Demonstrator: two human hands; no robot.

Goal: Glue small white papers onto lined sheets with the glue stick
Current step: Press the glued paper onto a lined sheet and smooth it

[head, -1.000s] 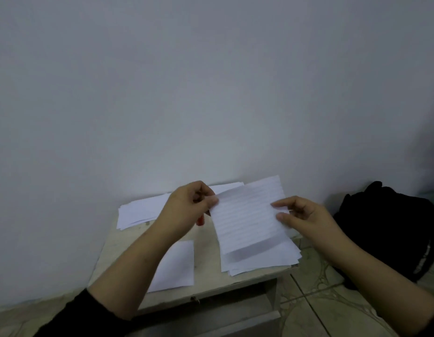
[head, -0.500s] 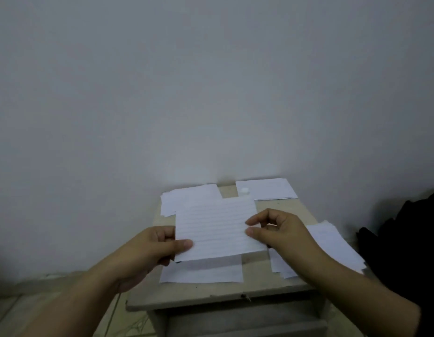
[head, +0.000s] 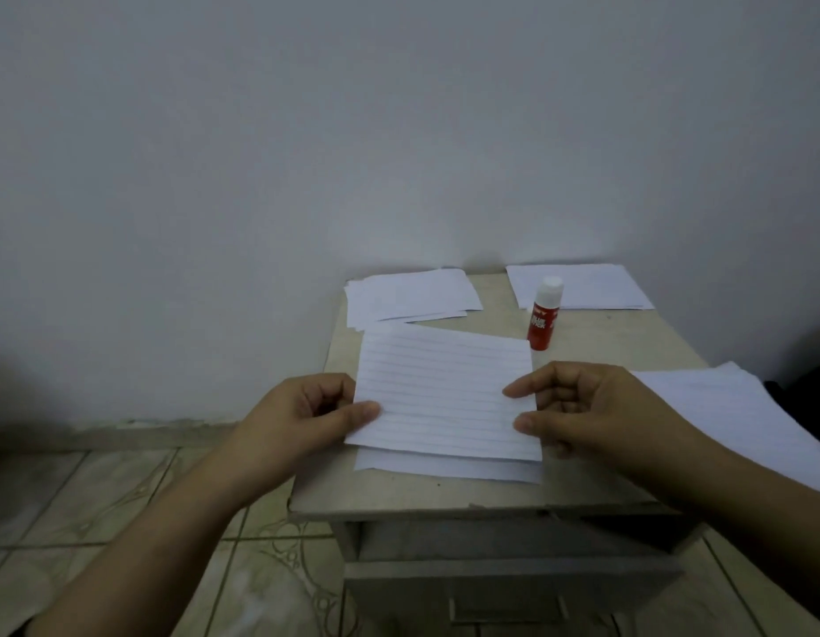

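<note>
Left hand and right hand each pinch side edge of lined sheet, held low over plain paper at table front edge; glue stick upright behind. Advice: lower flat, square edges, then press

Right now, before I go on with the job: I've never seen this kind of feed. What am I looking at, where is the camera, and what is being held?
There is no machine here: a person works with bare hands, filmed by one wide-angle camera on their head, looking forward and down. The left hand and right hand each pinch a side edge of a lined sheet, over a plain paper. They work on a small table against a wall. A red glue stick with a white cap stands upright behind the sheet. Paper stacks lie at back left, back right and far right.
</note>
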